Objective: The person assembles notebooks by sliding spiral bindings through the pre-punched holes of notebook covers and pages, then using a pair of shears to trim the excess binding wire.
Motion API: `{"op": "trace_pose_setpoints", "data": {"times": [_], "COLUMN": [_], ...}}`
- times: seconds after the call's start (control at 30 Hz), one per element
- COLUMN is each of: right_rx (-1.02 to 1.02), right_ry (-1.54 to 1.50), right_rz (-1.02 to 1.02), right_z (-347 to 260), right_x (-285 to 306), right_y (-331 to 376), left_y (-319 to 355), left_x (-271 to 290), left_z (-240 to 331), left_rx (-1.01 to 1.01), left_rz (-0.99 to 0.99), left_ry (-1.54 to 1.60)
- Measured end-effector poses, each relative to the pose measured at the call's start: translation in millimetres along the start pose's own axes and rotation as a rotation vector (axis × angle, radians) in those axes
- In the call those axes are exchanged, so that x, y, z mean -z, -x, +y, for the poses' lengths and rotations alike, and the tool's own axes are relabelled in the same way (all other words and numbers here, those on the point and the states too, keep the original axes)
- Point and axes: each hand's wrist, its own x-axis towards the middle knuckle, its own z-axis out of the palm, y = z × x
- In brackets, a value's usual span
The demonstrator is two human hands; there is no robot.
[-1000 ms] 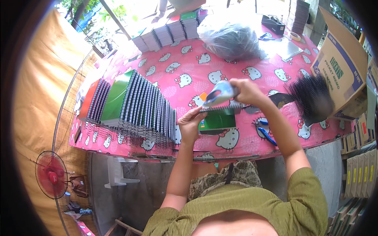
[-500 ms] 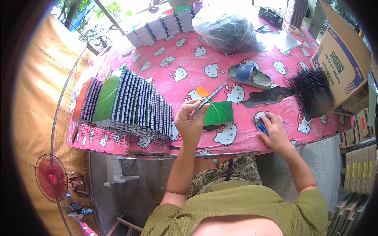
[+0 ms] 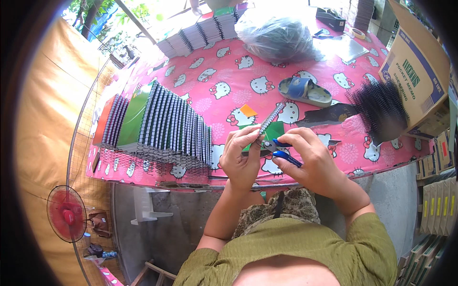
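Spiral-bound notebook point(image 3: 267, 126) in left hand's point(image 3: 242, 159) closed grip, spine slanting up-right; blue-handled pliers point(image 3: 281, 151) gripped by right hand point(image 3: 312, 162).

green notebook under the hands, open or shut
Shut, as far as shows: the green notebook lies flat on the pink tablecloth, only its cover visible. Both hands hide its near edge.

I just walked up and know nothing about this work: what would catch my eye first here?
Probably the pink cartoon-cat tablecloth covering the table, and the long slanted row of spiral notebooks on its left part. At the near edge, the left hand pinches a wire spiral binding while the right hand grips blue-handled pliers at its lower end.
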Motion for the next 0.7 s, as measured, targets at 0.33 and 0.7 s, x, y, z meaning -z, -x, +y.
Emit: {"op": "trace_pose_setpoints", "data": {"times": [0.33, 0.7], "right_rx": [-0.655, -0.363], "right_ry": [-1.154, 0.260], "right_rz": [-0.494, -0.122], "right_z": [25, 104], "right_x": [-2, 10], "right_y": [0, 71], "left_y": [-7, -111], "left_x": [10, 217], "left_z": [17, 14], "left_rx": [-0.203, 0.154], "left_rz": [0.025, 0.707], "left_ry": [-0.141, -0.306]}}
